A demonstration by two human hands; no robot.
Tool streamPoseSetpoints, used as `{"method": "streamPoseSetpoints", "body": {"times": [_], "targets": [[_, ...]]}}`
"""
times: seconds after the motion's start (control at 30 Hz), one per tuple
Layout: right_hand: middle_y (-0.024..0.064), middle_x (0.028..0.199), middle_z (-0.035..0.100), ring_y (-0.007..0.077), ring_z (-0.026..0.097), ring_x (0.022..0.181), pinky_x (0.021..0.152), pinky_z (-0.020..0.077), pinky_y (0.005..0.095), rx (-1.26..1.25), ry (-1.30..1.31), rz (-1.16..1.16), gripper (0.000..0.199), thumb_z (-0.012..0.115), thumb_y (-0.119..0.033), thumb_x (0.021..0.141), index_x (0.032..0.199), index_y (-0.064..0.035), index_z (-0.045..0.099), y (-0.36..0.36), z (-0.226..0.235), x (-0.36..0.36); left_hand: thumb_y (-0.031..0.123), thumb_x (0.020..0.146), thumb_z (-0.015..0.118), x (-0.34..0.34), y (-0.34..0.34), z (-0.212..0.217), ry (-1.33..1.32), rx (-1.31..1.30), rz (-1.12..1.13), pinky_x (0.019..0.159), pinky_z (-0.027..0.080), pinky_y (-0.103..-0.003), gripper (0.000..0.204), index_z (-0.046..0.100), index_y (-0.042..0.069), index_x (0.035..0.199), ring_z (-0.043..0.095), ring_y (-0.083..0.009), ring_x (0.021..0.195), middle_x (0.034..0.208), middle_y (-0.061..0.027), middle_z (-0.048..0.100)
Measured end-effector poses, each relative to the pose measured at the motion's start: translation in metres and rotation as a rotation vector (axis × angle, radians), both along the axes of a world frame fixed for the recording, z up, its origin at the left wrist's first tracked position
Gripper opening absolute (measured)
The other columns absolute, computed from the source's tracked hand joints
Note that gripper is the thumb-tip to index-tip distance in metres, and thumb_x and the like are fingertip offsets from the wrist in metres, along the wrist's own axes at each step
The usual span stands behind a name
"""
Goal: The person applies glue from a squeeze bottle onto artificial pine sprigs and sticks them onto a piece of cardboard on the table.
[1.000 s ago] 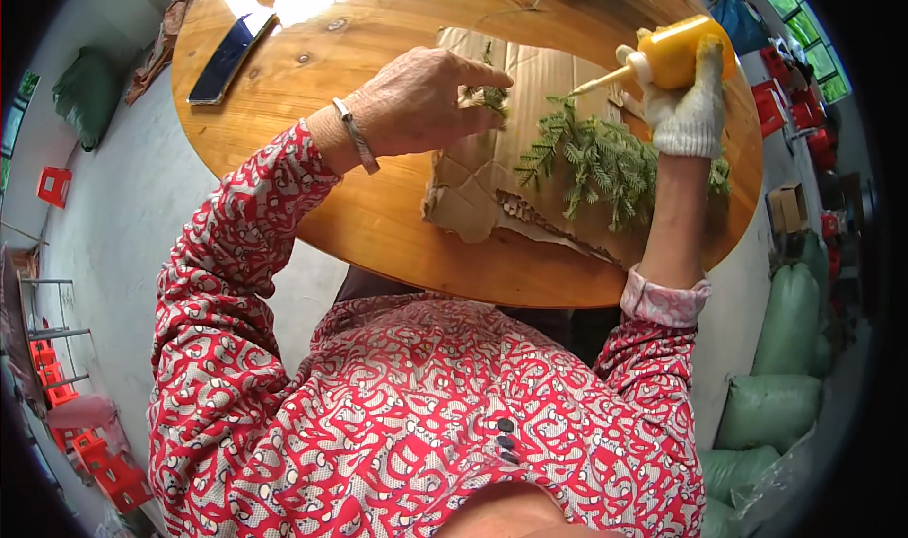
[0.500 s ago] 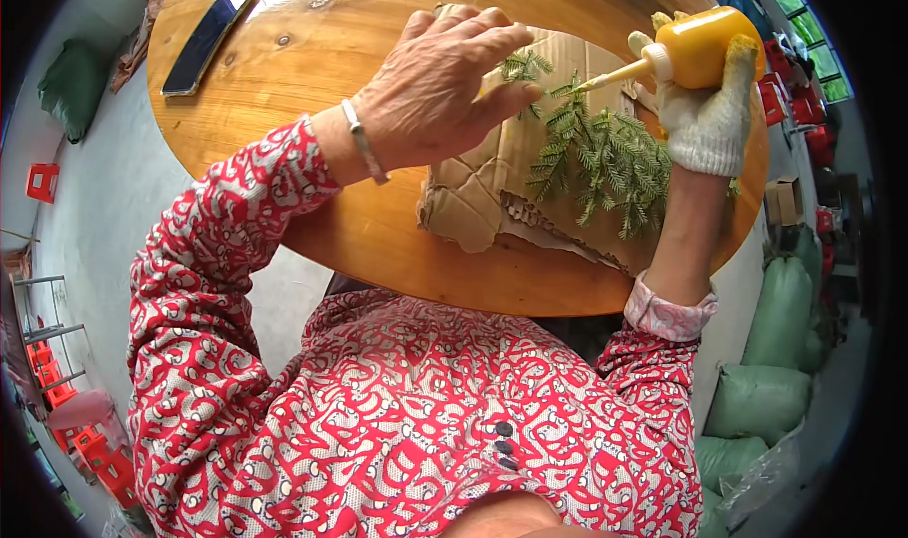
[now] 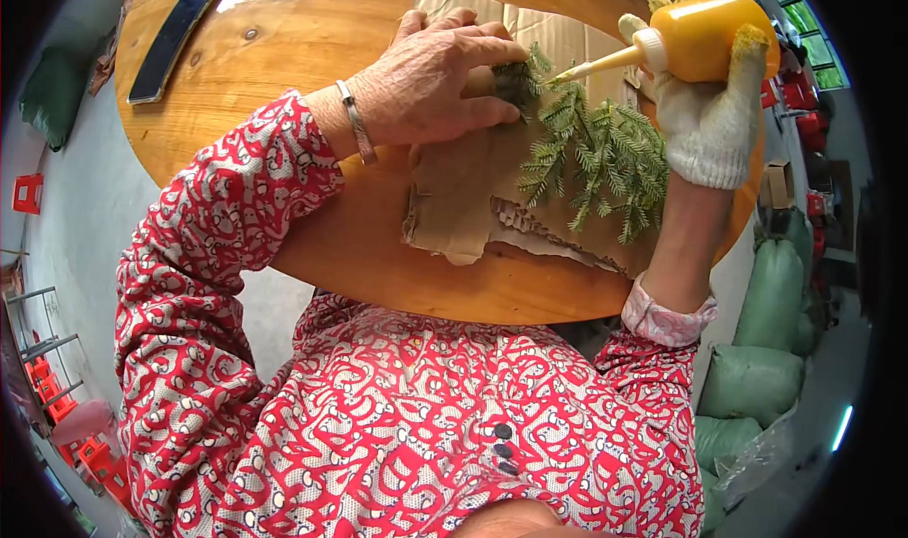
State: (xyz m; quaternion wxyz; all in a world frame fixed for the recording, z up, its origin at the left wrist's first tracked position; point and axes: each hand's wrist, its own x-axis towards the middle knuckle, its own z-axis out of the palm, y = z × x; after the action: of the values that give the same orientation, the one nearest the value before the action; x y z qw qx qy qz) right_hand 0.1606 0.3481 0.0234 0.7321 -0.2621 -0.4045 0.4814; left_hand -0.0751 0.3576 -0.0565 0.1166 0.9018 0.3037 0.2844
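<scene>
A green fern-like plastic sprig (image 3: 601, 155) lies on a torn piece of brown cardboard (image 3: 449, 202) on the table. My bare left hand (image 3: 435, 79) spreads over the cardboard at the sprig's left end, its thumb and forefinger apart on either side of the leaves there. In my right hand (image 3: 705, 122), which wears a white knitted glove with yellow-stained fingertips, is a squeeze bottle (image 3: 714, 36) of yellow-orange liquid, tilted with its long nozzle pointing left. The nozzle tip is close to the sprig's stem, just right of my left fingers; whether it touches cannot be made out.
A round wooden table (image 3: 312, 36) carries the work, with a dark curved strip (image 3: 175, 44) at its far left. Green sacks (image 3: 757, 382) are piled on the floor to the right. A red plastic stool (image 3: 27, 194) stands at the left.
My left hand has come down closer around the sprig's left leaves. The bottle's nozzle has shifted left along the sprig toward those fingers. The whole view has moved slightly.
</scene>
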Motion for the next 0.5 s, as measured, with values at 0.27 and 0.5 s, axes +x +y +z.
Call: {"method": "streamPoseSetpoints", "body": {"times": [0.27, 0.5], "targets": [[0.0203, 0.121, 0.049, 0.0446, 0.047, 0.115, 0.091, 0.0366, 0.0734, 0.127, -0.102, -0.028, 0.048, 0.069, -0.025, 0.081, 0.121, -0.0068, 0.049, -0.002, -0.022, -0.017, 0.037, 0.072, 0.070, 0.003, 0.010, -0.028, -0.094, 0.115, -0.005, 0.094, 0.027, -0.050, 0.047, 0.061, 0.016, 0.113, 0.041, -0.0255, 0.117, 0.121, -0.0030, 0.051], [0.0184, 0.116, 0.053, 0.0395, 0.052, 0.107, 0.086, 0.0399, 0.0664, 0.069, -0.245, 0.111, 0.046, 0.064, -0.028, 0.084, 0.122, -0.0069, 0.049, 0.009, -0.023, -0.026, 0.023, 0.067, 0.076, 0.000, 0.013, -0.032, -0.065, -0.081, 0.010, 0.103, 0.017, -0.048, 0.054, 0.059, 0.017, 0.118, 0.032, -0.0310, 0.131, 0.133, -0.0024, 0.048]]}}
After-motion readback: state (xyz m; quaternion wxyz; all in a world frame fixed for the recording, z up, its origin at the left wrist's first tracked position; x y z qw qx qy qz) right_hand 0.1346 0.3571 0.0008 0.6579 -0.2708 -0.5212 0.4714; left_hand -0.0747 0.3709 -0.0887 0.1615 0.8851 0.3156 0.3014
